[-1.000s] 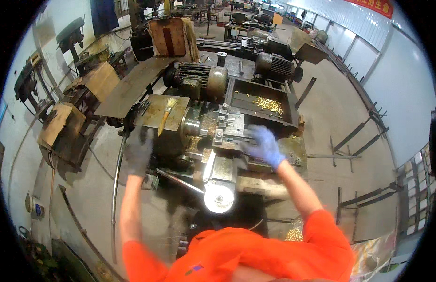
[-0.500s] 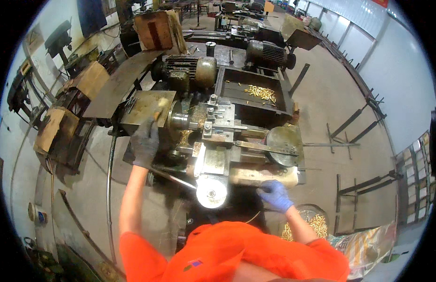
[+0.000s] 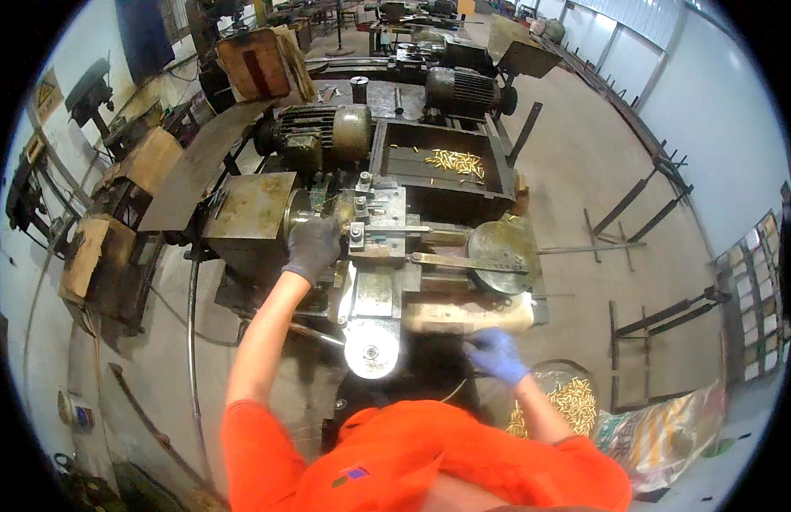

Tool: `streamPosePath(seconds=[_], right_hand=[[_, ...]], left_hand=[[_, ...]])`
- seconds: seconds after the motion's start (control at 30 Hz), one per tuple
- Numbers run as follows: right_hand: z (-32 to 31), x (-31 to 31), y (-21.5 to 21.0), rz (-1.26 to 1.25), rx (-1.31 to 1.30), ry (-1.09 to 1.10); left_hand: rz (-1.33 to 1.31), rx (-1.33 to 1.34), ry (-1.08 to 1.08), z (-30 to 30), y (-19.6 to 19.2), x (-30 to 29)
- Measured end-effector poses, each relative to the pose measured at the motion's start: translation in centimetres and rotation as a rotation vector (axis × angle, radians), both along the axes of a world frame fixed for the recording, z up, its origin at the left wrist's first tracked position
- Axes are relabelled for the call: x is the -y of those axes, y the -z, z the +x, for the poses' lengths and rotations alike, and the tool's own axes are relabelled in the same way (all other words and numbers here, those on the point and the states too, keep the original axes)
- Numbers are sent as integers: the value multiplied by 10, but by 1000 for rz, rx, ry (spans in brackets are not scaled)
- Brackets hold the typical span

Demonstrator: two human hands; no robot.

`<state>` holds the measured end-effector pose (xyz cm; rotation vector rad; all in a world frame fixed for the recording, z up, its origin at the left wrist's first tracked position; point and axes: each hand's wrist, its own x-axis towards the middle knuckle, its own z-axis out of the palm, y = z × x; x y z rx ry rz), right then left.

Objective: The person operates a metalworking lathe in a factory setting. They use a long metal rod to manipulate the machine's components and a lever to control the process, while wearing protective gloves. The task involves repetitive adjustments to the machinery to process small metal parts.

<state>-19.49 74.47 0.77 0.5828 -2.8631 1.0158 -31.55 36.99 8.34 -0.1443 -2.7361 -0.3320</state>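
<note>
At the spindle of a small lathe, my left hand (image 3: 314, 247) in a dark glove has its fingers bent in against the chuck end (image 3: 300, 209). They are closed, and what they hold is hidden by the glove. Beside it stands the tool slide (image 3: 382, 226) with clamped bolts. My right hand (image 3: 496, 353), in a blue glove, hovers by the lathe's front, below a pale cylindrical cover (image 3: 470, 316). Its fingers are curled together; anything between them is too small to make out. A bright round handwheel (image 3: 371, 350) sits between my two arms.
Small brass pieces (image 3: 457, 162) lie in a dark metal tray (image 3: 395, 179) behind the slide. More brass parts (image 3: 574, 405) fill a round container by my right forearm, next to a printed sack (image 3: 668, 435). An electric motor (image 3: 327, 132) and a long lever (image 3: 468, 263) flank the slide.
My left hand has moved right, from the front of the headstock cover to the chuck end. My right hand stays near the lathe's front. The whole view has shifted slightly.
</note>
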Motion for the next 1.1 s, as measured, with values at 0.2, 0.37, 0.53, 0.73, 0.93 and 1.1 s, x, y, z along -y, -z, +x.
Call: streamPosePath(seconds=[0.2, 0.37, 0.53, 0.73, 0.93, 1.1], right_hand=[[0, -10, -2, 16, 69, 60], [4, -13, -17, 30, 78, 83], [16, -28, -5, 20, 38, 123], [25, -37, 7, -11, -61, 156], [20, -32, -10, 112, 1, 161], [23, -34, -2, 57, -29, 161]], left_hand=[[-10, -79, 54, -24, -4, 11], [26, -224, -73, -54, -26, 15], [-34, -139, -84, -67, -20, 11], [-89, 50, -31, -64, -14, 20], [-69, -41, -56, -70, -24, 18], [-110, -253, -156, -58, -44, 35]])
